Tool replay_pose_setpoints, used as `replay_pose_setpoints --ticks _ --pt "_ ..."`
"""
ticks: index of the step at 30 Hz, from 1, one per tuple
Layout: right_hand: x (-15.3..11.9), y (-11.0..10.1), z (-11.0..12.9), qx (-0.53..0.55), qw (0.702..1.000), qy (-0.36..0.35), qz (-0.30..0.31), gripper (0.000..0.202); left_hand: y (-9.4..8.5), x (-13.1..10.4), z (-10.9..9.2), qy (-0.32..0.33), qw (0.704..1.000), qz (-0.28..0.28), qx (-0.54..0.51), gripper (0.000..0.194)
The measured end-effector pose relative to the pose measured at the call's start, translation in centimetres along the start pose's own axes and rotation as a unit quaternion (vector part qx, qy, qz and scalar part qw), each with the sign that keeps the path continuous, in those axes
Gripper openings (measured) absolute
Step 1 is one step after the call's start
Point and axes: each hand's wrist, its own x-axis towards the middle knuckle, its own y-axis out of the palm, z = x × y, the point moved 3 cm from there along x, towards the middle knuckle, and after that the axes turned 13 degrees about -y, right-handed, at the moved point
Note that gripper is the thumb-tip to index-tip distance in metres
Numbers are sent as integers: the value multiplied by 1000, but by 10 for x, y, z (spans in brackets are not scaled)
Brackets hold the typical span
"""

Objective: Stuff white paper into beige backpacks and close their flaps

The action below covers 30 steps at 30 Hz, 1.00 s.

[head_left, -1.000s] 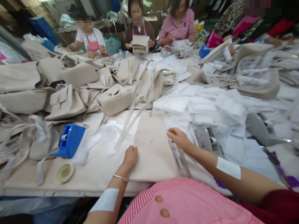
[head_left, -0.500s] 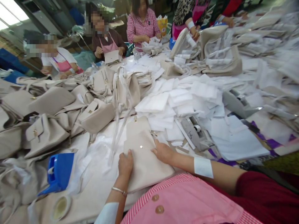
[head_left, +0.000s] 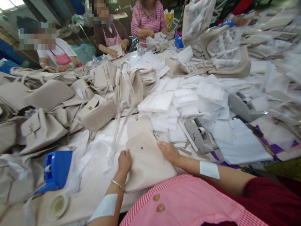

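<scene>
A beige bag [head_left: 149, 161] lies flat before me against the pink apron, its flap [head_left: 139, 126] folded away at the far end and a small round metal fitting on its front. My left hand [head_left: 124, 160] grips the bag's left edge, thumb on top. On the opposite edge, my right hand [head_left: 168, 151] is closed with its fingers partly hidden under the bag. A brass clasp [head_left: 137, 118] shows near the flap's far edge.
Beige bags [head_left: 44, 128] are heaped at the left, near a blue tape dispenser [head_left: 57, 168] and a round dish [head_left: 58, 207]. White foam sheets [head_left: 162, 102] spread ahead. A grey dispenser [head_left: 197, 133] stands at right. Several people work across the table.
Both hands still hold the bag, and the view has shifted slightly. Across the table, a person's hands have lowered over a beige piece, and a bag at the back has been raised.
</scene>
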Motion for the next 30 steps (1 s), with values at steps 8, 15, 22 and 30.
replay_pose_setpoints --ticks 8,15,22,30 --pt "5 15 -22 -46 998 41 -9 36 -43 -29 -38 89 992 -90 14 49" --pt "8 17 -22 -93 994 44 -24 35 -19 -78 -102 443 892 -6 86 54" --pt "2 10 -17 -147 987 62 14 34 8 -57 -77 363 918 -1 161 81" --pt "13 7 30 -293 934 -199 53 59 13 -50 -71 368 917 1 153 79"
